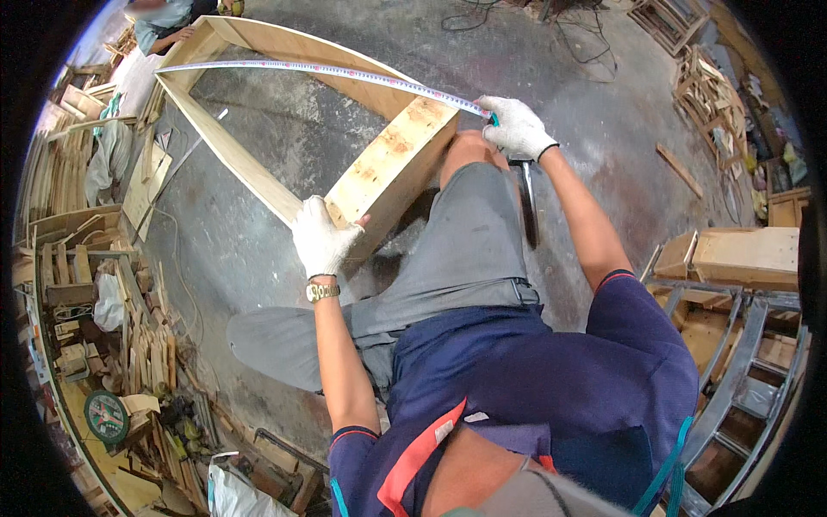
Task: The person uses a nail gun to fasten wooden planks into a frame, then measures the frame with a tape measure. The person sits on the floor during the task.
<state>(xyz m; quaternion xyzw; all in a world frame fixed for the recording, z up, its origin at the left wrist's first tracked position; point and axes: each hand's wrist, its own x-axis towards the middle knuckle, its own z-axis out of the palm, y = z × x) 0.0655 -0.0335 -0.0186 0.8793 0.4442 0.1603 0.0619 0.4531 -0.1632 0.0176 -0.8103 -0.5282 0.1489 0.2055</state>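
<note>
A large four-sided wooden frame [392, 159], made of boards set on edge, stands on the floor in front of me. My left hand [320, 239], in a white glove, grips its near corner, with the thumb spread along the near board. In my right hand [519, 129], also gloved, is a tape measure [493, 119]; only a bit of its green case shows between the fingers. Its white tape [345, 71] runs across the frame, from the near right corner to the far left corner, bowing slightly.
Another person's hand [183, 34] rests at the frame's far end. A dark-handled tool [528, 207] is beside my right knee. Timber scraps [146, 353] are piled at left, with a round green clock-like dial [107, 416]. A metal ladder-like rack [732, 388] stands at right.
</note>
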